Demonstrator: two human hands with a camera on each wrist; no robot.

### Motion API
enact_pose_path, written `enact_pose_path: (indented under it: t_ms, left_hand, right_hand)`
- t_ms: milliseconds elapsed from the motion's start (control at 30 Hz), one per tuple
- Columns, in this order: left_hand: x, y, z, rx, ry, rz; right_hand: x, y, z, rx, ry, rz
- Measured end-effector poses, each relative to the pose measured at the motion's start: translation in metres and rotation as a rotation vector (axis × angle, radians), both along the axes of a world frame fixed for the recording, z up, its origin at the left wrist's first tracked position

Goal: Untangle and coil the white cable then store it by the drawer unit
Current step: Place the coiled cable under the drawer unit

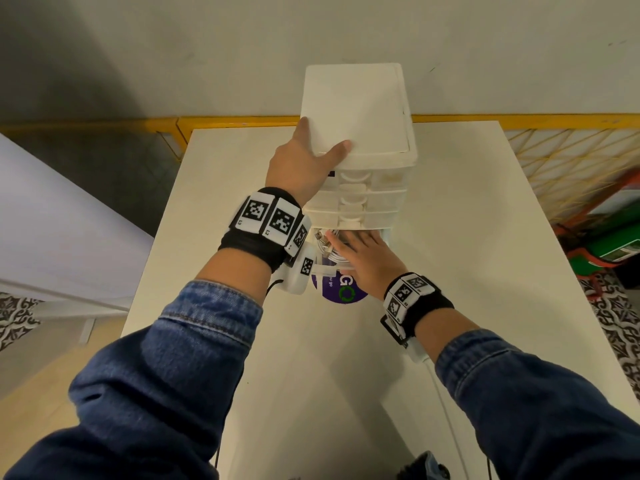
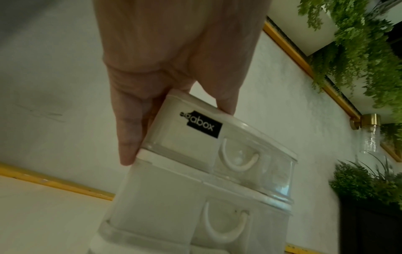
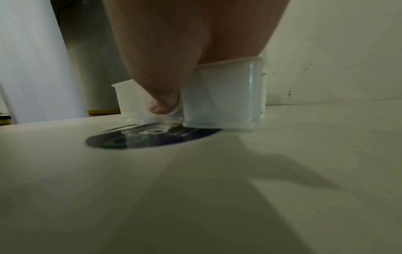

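The left hand (image 1: pixel 300 168) clasps the top front corner of the drawer unit (image 1: pixel 360 133), thumb on its lid. At the unit's base, the pulled-out bottom drawer (image 3: pixel 222 103) holds the coiled white cable (image 1: pixel 327 249); the right hand (image 1: pixel 363 259) lies flat over it, fingers straight.

R hand (image 3: pixel 174 51) on clear drawer (image 3: pixel 219 96), prob. gripping front.

One drawer unit (image 1: pixel 356 109) with four drawers, the lowest drawer (image 1: pixel 386 237) pulled out, one white cable (image 1: pixel 329 252) coiled in it, one table (image 1: pixel 311 375), one round purple sticker (image 1: pixel 341 294), two hands, left hand (image 1: pixel 301 168), right hand (image 1: pixel 363 261), two marker wristbands
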State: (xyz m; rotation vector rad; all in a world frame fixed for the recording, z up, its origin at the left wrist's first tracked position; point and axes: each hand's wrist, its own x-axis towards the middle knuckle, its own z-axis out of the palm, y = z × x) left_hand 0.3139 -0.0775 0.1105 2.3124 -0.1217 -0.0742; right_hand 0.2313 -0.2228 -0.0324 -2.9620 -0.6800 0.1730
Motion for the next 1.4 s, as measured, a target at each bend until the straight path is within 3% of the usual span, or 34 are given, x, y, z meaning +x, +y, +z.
enact_pose_path:
  t_ms: [200,367,467,600,700,767,833,1133,1400]
  left_hand:
    - [0.002,-0.001,-0.003,0.009,-0.015,0.011]
    - [0.003,0.0,-0.004,0.009,-0.011,0.006]
    - [0.003,0.0,-0.001,0.018,-0.004,-0.005]
    - [0.003,0.001,-0.001,0.007,-0.01,-0.01]
    - [0.004,0.001,-0.002,0.002,-0.013,-0.014]
    - [0.005,0.001,-0.001,0.009,-0.016,-0.015]
    - [0.004,0.0,-0.001,0.023,-0.018,-0.013]
    - [0.001,-0.001,0.001,0.038,0.0,-0.017]
    - [0.0,-0.001,0.003,0.009,0.005,-0.012]
  right_hand:
    - [-0.025,-0.017,0.0,0.243,0.03,-0.09]
    - [-0.03,-0.022,0.003,0.332,-0.121,-0.202]
    - [-0.022,-0.022,0.015,0.407,-0.041,-0.355]
    - [-0.014,-0.018,0.022,0.39,-0.168,-0.733]
    - [-0.005,-0.017,0.018,0.58,0.046,-0.981]
    - [0.004,-0.019,0.014,0.708,0.187,-0.983]
    - [0.011,-0.021,0.012,0.771,0.207,-0.916]
    - [0.028,-0.016,0.009,0.724,0.131,-1.014]
    - [0.027,-0.018,0.008,0.703,0.142,-0.989]
